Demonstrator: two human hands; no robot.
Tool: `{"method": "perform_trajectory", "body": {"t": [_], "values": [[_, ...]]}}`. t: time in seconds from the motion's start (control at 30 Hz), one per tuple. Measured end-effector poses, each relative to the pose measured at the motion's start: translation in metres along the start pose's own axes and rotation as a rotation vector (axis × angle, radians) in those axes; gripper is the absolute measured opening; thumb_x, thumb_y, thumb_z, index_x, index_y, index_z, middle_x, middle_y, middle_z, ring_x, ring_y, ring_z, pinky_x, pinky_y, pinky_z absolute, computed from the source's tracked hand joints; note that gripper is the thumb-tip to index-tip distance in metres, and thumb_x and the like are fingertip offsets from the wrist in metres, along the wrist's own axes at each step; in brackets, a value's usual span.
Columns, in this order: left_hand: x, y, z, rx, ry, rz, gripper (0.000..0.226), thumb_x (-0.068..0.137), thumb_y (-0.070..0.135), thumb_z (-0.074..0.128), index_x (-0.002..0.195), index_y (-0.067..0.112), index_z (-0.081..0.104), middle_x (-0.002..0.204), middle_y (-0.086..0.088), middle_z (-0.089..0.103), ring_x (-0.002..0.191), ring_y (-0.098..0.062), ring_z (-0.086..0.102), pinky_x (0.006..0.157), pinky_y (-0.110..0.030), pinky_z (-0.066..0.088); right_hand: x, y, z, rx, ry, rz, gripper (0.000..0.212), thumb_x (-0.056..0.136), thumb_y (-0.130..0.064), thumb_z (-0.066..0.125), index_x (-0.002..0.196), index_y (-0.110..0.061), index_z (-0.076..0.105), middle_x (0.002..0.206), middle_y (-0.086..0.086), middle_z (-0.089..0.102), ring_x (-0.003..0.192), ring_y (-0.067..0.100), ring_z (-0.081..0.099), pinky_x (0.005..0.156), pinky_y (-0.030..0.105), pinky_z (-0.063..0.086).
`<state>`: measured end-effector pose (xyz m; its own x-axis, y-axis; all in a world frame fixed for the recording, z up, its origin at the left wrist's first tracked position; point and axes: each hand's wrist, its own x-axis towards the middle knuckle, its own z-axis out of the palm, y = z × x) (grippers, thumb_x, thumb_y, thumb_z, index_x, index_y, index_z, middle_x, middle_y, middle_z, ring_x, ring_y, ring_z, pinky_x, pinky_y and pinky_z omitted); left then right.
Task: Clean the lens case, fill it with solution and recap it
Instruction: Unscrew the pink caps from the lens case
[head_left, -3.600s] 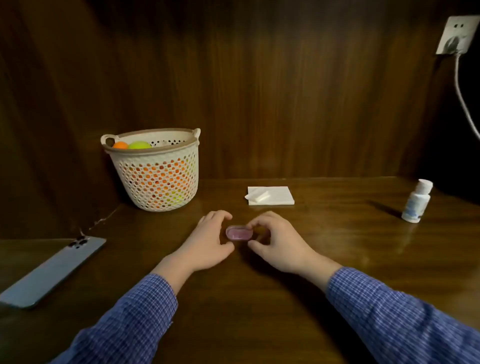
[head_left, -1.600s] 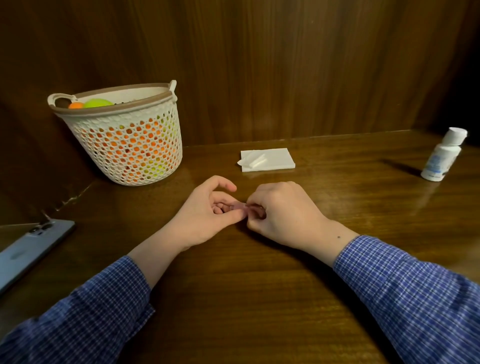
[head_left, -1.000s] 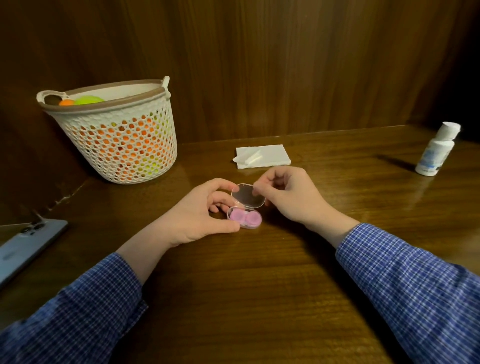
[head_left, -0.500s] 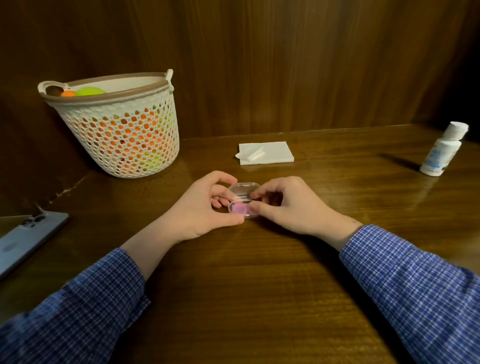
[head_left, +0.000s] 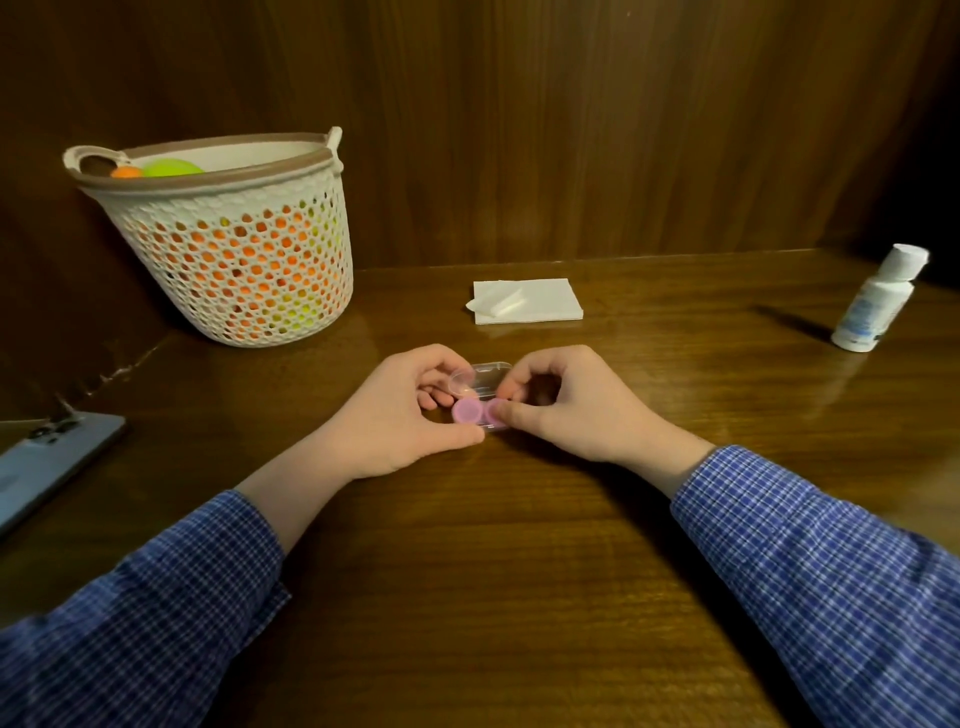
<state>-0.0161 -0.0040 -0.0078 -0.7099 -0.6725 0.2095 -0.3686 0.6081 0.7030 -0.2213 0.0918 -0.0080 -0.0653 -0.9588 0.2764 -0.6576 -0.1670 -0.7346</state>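
Observation:
A small lens case (head_left: 467, 411) with pink cups rests on the wooden table, its clear lid (head_left: 480, 378) flipped back and lying flat behind it. My left hand (head_left: 400, 410) grips the case's left end between thumb and fingers. My right hand (head_left: 566, 402) pinches the right pink cup, hiding most of it. A white solution bottle (head_left: 875, 306) with its cap on stands far right, apart from both hands. Folded white tissue (head_left: 527, 301) lies behind the case.
A white perforated basket (head_left: 228, 244) holding orange and green balls stands at the back left. A phone (head_left: 47, 467) lies at the left edge. Wooden panel walls close off the back and left.
The case's clear lid was lifted by my right hand and now lies open behind the pink cups. My right fingers have moved down onto the right cup.

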Motion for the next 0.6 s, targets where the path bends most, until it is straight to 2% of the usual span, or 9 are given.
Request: {"method": "perform_trajectory", "body": {"t": [0.17, 0.3, 0.4, 0.5, 0.6], "values": [[0.000, 0.000, 0.001, 0.011, 0.021, 0.000, 0.048, 0.071, 0.037, 0.091, 0.111, 0.039, 0.065, 0.101, 0.021, 0.071, 0.097, 0.004, 0.065, 0.075, -0.009, 0.052, 0.000, -0.001, 0.002, 0.019, 0.043, 0.008, 0.009, 0.081, -0.029, 0.087, 0.081, -0.028, 0.078, 0.080, -0.016, 0.074, 0.075, -0.001, 0.067, 0.064, 0.009, 0.049], [-0.001, 0.002, 0.001, 0.036, 0.019, 0.003, 0.045, 0.072, 0.041, 0.089, 0.111, 0.041, 0.066, 0.105, 0.020, 0.070, 0.099, 0.004, 0.066, 0.076, -0.013, 0.054, 0.000, -0.002, 0.003, 0.050, 0.028, 0.033, 0.009, 0.082, -0.027, 0.086, 0.082, -0.026, 0.077, 0.081, -0.009, 0.076, 0.077, 0.004, 0.069, 0.070, 0.020, 0.057], [-0.001, 0.003, 0.000, 0.051, 0.021, -0.004, 0.041, 0.075, 0.040, 0.088, 0.109, 0.040, 0.066, 0.105, 0.020, 0.070, 0.099, 0.004, 0.065, 0.079, -0.017, 0.056, 0.002, -0.003, 0.000, 0.167, 0.028, 0.082, 0.010, 0.080, -0.022, 0.087, 0.080, -0.023, 0.078, 0.082, -0.006, 0.076, 0.075, 0.003, 0.069, 0.070, 0.018, 0.056], [-0.002, 0.003, -0.004, 0.077, 0.060, -0.022, 0.032, 0.078, 0.038, 0.086, 0.104, 0.039, 0.068, 0.099, 0.019, 0.070, 0.095, 0.004, 0.064, 0.075, -0.017, 0.053, 0.005, -0.003, -0.006, 0.313, 0.042, 0.155, 0.008, 0.077, -0.016, 0.086, 0.079, -0.019, 0.079, 0.084, 0.001, 0.077, 0.082, 0.015, 0.069, 0.078, 0.031, 0.057], [-0.003, 0.000, -0.007, 0.161, 0.097, -0.032, 0.024, 0.082, 0.034, 0.083, 0.101, 0.039, 0.069, 0.098, 0.020, 0.069, 0.095, 0.001, 0.063, 0.077, -0.018, 0.049, 0.006, -0.003, -0.010, 0.336, 0.014, 0.179, 0.006, 0.075, -0.015, 0.084, 0.078, -0.017, 0.079, 0.085, 0.003, 0.077, 0.088, 0.016, 0.068, 0.087, 0.038, 0.055]]}}
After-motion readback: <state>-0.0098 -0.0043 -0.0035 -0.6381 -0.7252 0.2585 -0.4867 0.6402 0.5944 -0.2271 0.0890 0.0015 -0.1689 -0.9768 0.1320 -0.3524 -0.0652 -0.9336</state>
